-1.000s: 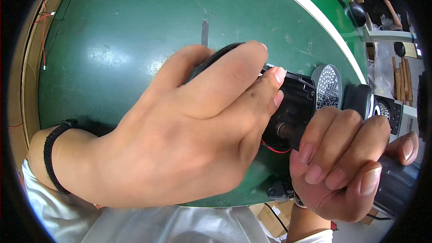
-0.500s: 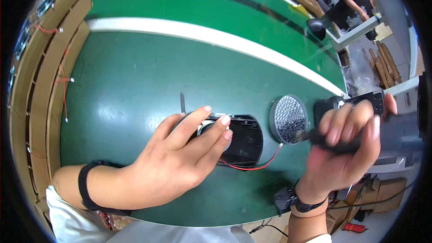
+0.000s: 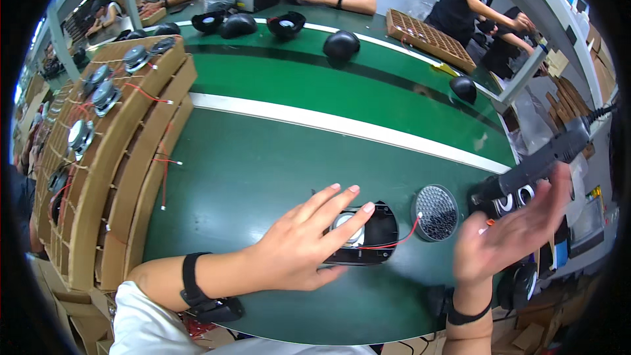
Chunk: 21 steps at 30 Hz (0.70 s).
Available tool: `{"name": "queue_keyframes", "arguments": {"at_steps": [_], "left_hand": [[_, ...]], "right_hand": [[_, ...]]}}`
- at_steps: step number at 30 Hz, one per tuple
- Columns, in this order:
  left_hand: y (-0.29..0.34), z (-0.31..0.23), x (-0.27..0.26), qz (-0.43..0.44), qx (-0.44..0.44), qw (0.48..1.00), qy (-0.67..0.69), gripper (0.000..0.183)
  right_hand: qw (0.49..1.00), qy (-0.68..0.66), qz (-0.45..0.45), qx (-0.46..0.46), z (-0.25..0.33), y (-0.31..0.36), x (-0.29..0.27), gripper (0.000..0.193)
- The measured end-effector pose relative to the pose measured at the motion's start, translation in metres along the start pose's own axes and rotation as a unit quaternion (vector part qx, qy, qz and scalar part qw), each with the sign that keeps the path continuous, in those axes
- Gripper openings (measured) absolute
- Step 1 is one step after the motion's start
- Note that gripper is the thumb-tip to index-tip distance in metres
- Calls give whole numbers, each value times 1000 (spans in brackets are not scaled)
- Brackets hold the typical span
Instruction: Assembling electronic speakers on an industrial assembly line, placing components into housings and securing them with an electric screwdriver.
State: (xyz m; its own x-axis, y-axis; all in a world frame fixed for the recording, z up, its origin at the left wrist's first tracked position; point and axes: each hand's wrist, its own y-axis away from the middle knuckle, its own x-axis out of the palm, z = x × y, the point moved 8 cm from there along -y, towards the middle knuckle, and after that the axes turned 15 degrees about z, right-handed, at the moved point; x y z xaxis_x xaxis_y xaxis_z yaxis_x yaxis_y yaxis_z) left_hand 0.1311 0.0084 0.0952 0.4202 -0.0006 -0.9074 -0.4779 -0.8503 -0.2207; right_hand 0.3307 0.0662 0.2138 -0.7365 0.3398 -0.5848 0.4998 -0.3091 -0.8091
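My left hand [image 3: 299, 240] lies with fingers spread over a black plastic housing [image 3: 381, 223], its thumb along the near edge. Inside the housing sits a small round speaker [image 3: 350, 230], partly hidden by my fingers. Red and black wires [image 3: 388, 246] lead from it to a white connector beside the round grey dish [image 3: 417, 225], which contains small dark screws. Off to the right, my right hand [image 3: 506, 243] is raised with its fingers stretched out and nothing in them. Just beyond it, a black electric screwdriver [image 3: 542, 158] leans at a slant, apart from the palm as far as I can see.
Cardboard trays [image 3: 125, 177] are stacked at the left, with several speakers [image 3: 105, 96] on top and wires hanging out. Past a white rail [image 3: 328, 125], a green conveyor belt [image 3: 263, 79] carries black rounded shells [image 3: 341, 45]. People work across it, near a divided tray [image 3: 430, 39].
My right hand has let go of the dark tool it gripped and opened out. My left hand remains on the housing. The view has tilted up, showing more of the far side.
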Motion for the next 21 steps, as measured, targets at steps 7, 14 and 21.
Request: {"name": "queue_keyframes", "arguments": {"at_steps": [7, 14, 21], "left_hand": [[6, 19, 0, -45, 25, 992, 115, 94], [13, 58, 2, -201, 19, 944, 261, 73], [32, 105, 17, -310, -196, 876, 313, 60]], "right_hand": [[796, -355, 475, 125, 5, 53, 126, 113], [798, -303, 468, 230, -4, 38, 147, 94], [849, -199, 363, 329, -73, -55, 227, 103]]}}
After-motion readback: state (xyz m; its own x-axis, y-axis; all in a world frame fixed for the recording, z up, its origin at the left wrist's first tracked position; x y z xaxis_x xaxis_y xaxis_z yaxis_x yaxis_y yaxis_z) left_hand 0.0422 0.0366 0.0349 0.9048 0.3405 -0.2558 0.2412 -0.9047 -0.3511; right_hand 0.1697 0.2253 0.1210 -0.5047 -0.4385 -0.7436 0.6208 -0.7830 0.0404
